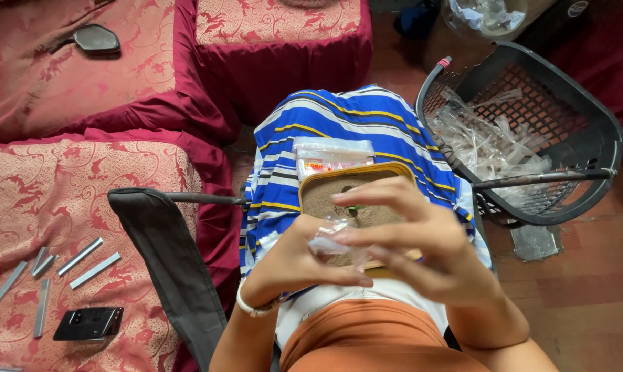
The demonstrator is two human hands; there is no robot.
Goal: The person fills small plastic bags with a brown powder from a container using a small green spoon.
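While both hands pinch it between their fingertips, a small clear plastic pouch (pixel 332 241) sits just above a shallow yellow-rimmed tray of brown powder (pixel 349 200). The left hand (pixel 294 262), a pale bangle at its wrist, grips the pouch from below; the right hand (pixel 408 241) closes on it from above, its fingers spread. Under the tray lies a blue, white and yellow striped cloth (pixel 346 120) over the lap. Beyond the tray rests a flat clear packet (pixel 329 155). Right of the tray stands a black plastic basket (pixel 587 103) holding crumpled clear wrappers (pixel 490 141). Left of the tray, grey metal strips (pixel 84 262) and a black phone (pixel 88 324) lie on a red patterned cushion (pixel 50 200).
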